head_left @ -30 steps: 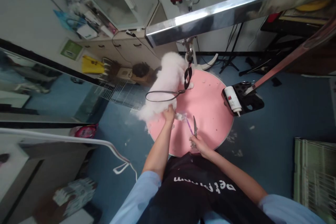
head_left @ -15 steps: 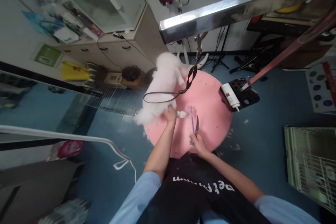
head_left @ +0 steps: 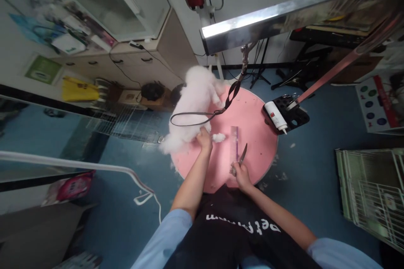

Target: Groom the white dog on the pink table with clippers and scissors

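A fluffy white dog (head_left: 195,101) lies on its side along the left part of the round pink table (head_left: 252,113). My left hand (head_left: 204,138) is closed around one of its legs, and the white paw (head_left: 219,137) sticks out to the right of my fingers. My right hand (head_left: 243,176), low on the table's near side, holds two tools together. One is a purple-backed comb (head_left: 234,142), pointing away from me. The other is a pair of scissors (head_left: 244,152), angled up and right. Both tools are apart from the paw.
A black loop leash (head_left: 232,94) hangs over the dog from a metal bar (head_left: 268,17). At the table's right edge, a black tool holder (head_left: 295,113) carries a white bottle (head_left: 275,117). A wire cage (head_left: 372,193) stands at right; a white tube (head_left: 78,162) crosses at left.
My right hand has moved slightly right, taking the comb and scissors away from the paw. The comb has turned and shows its teeth more broadly. My left hand keeps its hold.
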### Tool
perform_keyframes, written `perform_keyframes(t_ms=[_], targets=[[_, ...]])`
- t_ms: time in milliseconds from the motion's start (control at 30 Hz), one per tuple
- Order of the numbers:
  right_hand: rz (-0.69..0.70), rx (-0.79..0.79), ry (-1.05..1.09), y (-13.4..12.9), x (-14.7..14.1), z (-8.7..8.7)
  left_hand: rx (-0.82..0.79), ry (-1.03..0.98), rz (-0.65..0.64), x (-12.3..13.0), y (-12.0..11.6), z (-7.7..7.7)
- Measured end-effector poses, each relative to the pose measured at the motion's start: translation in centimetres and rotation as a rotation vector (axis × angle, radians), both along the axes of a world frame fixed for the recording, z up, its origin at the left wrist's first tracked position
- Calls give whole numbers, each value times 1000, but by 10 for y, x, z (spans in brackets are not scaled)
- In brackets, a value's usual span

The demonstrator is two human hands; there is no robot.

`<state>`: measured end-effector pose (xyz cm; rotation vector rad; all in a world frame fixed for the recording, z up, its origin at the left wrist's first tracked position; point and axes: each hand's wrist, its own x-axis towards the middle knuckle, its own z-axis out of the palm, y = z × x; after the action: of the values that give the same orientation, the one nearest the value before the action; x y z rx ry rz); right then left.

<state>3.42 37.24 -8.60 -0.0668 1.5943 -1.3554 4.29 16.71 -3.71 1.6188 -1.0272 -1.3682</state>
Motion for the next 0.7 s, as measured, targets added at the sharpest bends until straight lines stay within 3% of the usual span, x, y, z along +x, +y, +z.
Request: perform_keyframes(t_ms=[133,200,300,367,433,567,700], targets=[[393,230,341,12,-42,-12,60,119,16,1,-2,17],[574,207,391,18,-56,-12,84,168,23,3,-3,25],[734,35,428,20,-63,-2,130,206,38,3,-3,37],[858,-1,612,17,-64,6,147,229,24,3,-3,43],[975,77,860,11,-66,13,153,247,3,1,-3,47],[1087,163,1219,-5,-77,21,195,224,-3,-1,-2,52],[1113,175,1342,-15,-91,27,225,226,23,-3,-2,57]])
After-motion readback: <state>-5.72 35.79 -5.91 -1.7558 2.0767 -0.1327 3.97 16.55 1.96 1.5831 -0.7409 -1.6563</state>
